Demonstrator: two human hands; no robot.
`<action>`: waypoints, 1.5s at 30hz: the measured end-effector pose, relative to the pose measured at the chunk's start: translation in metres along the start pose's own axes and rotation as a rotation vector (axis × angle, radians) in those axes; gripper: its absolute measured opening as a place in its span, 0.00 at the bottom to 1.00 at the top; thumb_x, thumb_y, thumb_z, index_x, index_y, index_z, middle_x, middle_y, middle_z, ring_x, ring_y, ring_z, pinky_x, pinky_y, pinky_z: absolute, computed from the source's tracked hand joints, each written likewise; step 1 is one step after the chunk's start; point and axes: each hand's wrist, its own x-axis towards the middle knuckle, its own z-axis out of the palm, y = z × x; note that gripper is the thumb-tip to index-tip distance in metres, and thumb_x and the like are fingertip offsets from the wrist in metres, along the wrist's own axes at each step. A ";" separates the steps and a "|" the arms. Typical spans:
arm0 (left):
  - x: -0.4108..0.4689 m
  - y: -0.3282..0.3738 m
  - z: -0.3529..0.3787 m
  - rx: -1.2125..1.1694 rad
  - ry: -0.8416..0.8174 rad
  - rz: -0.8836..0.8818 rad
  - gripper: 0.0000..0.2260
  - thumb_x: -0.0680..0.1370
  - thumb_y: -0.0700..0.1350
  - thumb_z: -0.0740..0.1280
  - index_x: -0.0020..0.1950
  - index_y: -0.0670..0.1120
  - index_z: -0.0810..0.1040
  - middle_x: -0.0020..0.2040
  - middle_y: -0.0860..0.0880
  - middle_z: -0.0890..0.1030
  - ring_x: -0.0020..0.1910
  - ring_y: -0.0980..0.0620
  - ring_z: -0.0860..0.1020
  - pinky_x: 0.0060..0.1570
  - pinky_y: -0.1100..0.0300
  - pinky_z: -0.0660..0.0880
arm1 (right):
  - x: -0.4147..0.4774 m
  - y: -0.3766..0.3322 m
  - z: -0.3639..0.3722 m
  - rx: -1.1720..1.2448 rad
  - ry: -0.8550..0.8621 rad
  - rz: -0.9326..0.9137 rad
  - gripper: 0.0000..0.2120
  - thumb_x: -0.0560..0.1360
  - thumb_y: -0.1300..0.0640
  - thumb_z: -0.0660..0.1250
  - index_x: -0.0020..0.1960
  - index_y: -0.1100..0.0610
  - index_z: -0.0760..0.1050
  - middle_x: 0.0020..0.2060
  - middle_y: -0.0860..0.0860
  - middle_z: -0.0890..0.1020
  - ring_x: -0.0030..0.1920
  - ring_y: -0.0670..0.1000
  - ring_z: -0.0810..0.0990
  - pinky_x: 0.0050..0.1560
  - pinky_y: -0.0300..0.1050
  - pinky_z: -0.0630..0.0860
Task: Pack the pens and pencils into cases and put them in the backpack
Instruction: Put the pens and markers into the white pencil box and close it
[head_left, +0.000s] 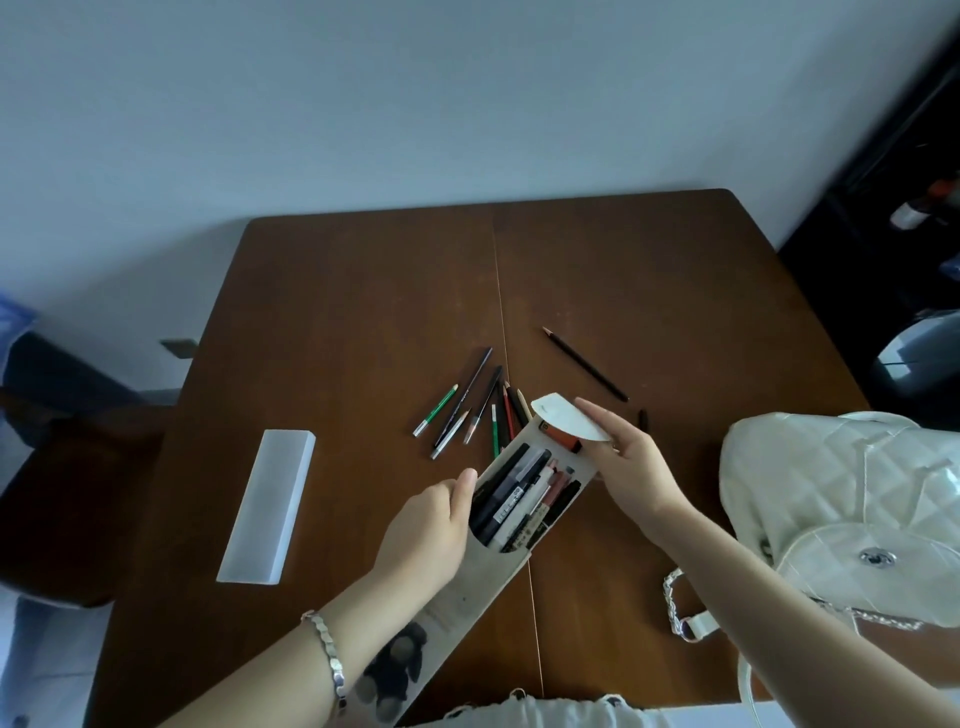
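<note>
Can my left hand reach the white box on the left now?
Probably, yes: open table lies between the left hand and the white box, though that hand holds the pen case and must let go first.

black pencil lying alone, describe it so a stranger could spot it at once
On the brown wooden table, look right of the centre seam, just beyond the right hand. A long black pencil lies slanted there. Unlike the pencils bunched to its left, it lies alone, touching nothing.

Table (363, 312) smooth brown wood; backpack (841, 483) glossy quilted white; box (267, 506) frosted plastic; bracelet (332, 660) shiny metal
</note>
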 end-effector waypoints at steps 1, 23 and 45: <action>0.001 0.001 0.002 0.014 -0.001 -0.010 0.27 0.81 0.55 0.46 0.49 0.39 0.78 0.27 0.55 0.69 0.25 0.58 0.70 0.22 0.73 0.61 | -0.003 0.002 0.001 -0.029 0.026 -0.007 0.18 0.79 0.62 0.58 0.68 0.51 0.69 0.59 0.49 0.76 0.57 0.51 0.77 0.46 0.41 0.81; 0.013 0.030 -0.026 -0.178 -0.223 -0.030 0.24 0.75 0.60 0.63 0.67 0.51 0.69 0.64 0.54 0.73 0.61 0.54 0.73 0.51 0.66 0.71 | -0.040 -0.015 0.034 0.178 -0.041 -0.093 0.13 0.80 0.56 0.56 0.45 0.41 0.75 0.37 0.42 0.83 0.39 0.41 0.84 0.32 0.38 0.81; -0.003 0.051 -0.015 -0.036 -0.110 0.346 0.24 0.76 0.55 0.65 0.71 0.60 0.62 0.67 0.53 0.73 0.61 0.55 0.74 0.45 0.79 0.67 | -0.028 -0.021 0.028 0.143 0.181 0.038 0.17 0.79 0.50 0.58 0.35 0.51 0.79 0.38 0.62 0.82 0.39 0.64 0.81 0.40 0.51 0.79</action>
